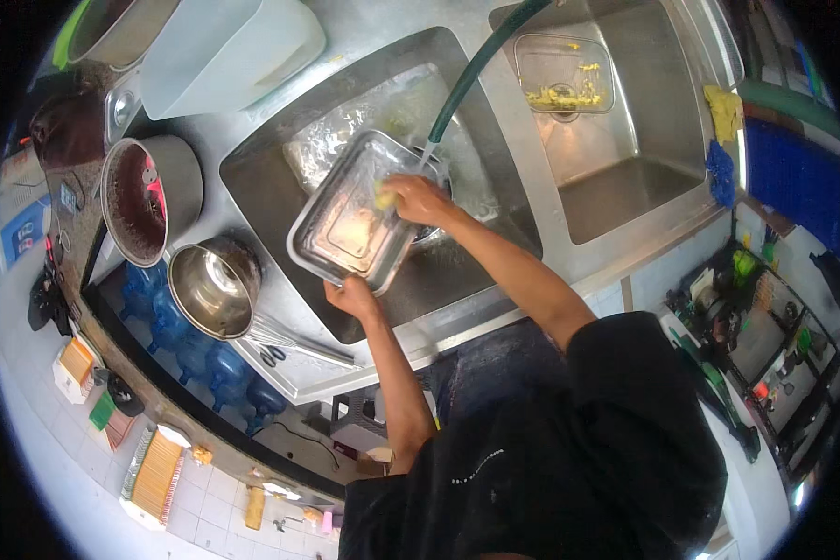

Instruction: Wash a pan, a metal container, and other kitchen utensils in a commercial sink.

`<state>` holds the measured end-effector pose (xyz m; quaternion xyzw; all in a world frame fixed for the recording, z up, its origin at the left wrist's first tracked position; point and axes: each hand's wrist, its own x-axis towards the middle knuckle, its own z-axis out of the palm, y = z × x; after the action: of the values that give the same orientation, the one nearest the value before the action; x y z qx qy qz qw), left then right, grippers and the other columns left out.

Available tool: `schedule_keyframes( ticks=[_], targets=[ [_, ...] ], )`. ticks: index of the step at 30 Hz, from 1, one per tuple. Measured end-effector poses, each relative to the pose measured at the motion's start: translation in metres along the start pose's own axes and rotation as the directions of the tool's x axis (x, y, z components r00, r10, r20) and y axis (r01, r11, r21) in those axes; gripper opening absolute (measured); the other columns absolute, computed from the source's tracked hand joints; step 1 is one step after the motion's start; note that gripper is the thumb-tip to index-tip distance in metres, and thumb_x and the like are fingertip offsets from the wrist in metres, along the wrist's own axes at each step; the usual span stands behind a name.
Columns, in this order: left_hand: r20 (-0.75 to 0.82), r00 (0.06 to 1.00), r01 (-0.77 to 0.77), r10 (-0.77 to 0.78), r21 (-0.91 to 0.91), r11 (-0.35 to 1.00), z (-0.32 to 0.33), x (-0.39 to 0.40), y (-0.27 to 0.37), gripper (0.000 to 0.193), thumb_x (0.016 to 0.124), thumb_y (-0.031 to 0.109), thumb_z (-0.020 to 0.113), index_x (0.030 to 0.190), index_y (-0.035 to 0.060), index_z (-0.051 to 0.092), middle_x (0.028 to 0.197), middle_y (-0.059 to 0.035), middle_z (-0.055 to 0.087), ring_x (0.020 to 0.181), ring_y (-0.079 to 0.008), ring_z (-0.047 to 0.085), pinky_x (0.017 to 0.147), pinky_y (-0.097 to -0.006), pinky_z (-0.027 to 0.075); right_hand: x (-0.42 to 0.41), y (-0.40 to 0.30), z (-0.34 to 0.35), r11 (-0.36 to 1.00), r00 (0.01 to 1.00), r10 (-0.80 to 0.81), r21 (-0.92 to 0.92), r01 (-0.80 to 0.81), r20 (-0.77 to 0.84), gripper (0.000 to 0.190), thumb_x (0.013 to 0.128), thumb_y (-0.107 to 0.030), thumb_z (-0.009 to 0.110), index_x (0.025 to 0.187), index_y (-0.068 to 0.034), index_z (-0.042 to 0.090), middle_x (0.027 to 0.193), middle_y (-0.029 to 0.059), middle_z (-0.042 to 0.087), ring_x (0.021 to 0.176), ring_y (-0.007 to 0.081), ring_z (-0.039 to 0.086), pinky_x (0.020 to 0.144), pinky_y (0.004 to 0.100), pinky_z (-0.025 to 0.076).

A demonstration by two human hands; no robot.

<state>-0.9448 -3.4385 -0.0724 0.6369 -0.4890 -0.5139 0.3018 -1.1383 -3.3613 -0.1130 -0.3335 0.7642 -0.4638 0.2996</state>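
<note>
Tilted over the left sink basin (287, 287) is a rectangular stainless-steel pan (353, 234). My left hand (353, 297) grips the pan's near corner by the rim. In my right hand (420, 201) is a yellow-green sponge (385, 195), pressed against the inside of the pan near its right side. A green hose (486, 63) hangs over the basin, and water runs from its end just behind my right hand. Beneath the pan lies a wet, shiny, see-through item (336, 126), perhaps plastic; the pan hides part of it.
In the right basin (616, 203) sits a wire-mesh basket (567, 73) with yellow scraps. Left of the sink stand a large pot (189, 175), a steel pot (217, 287), a whisk (294, 339) and scissors (273, 355). A translucent plastic tub (231, 56) is behind. Yellow (724, 112) and blue cloths (719, 171) hang at right.
</note>
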Motion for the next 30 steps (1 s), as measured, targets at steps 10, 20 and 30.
schedule_keyframes(
  ticks=[10, 20, 30],
  targets=[
    [0.172, 0.962, 0.189, -0.214, 0.149, 0.971, 0.035, 0.042, -0.049, 0.006, 0.056, 0.000, 0.044, 0.053, 0.0014, 0.049, 0.050, -0.0053, 0.049, 0.044, -0.0164, 0.045, 0.044, -0.0309, 0.033, -0.045, 0.045, -0.094, 0.869, 0.820, 0.495, 0.148, -0.472, -0.287, 0.040, 0.088, -0.032, 0.056, 0.109, 0.002, 0.060, 0.115, 0.0238, 0.059, 0.108, 0.0383, 0.055, 0.092, 0.0428, 0.043],
    [0.611, 0.692, -0.709, 0.384, 0.475, 0.522, 0.137, 0.003, -0.042, 0.066, 0.079, 0.039, 0.061, 0.132, 0.0051, 0.041, 0.131, -0.0219, 0.044, 0.122, -0.0397, 0.040, 0.104, -0.0439, 0.030, -0.114, 0.004, -0.091, 0.636, 0.608, 0.771, 0.171, -0.753, -0.192, 0.030, 0.081, -0.017, 0.061, 0.103, 0.004, 0.060, 0.099, 0.0234, 0.063, 0.099, 0.0369, 0.060, 0.084, 0.0422, 0.045],
    [0.465, 0.740, -0.659, 0.486, 0.645, 0.386, 0.115, 0.057, 0.008, 0.075, 0.081, 0.044, 0.064, 0.138, 0.0043, 0.037, 0.131, -0.0265, 0.047, 0.119, -0.0377, 0.048, 0.100, -0.0506, 0.036, -0.103, 0.027, -0.083, 0.642, 0.629, 0.756, 0.394, -0.658, -0.181, 0.024, 0.083, -0.018, 0.062, 0.092, 0.003, 0.064, 0.079, 0.0103, 0.066, 0.075, 0.0193, 0.061, 0.069, 0.0339, 0.045]
  ],
)
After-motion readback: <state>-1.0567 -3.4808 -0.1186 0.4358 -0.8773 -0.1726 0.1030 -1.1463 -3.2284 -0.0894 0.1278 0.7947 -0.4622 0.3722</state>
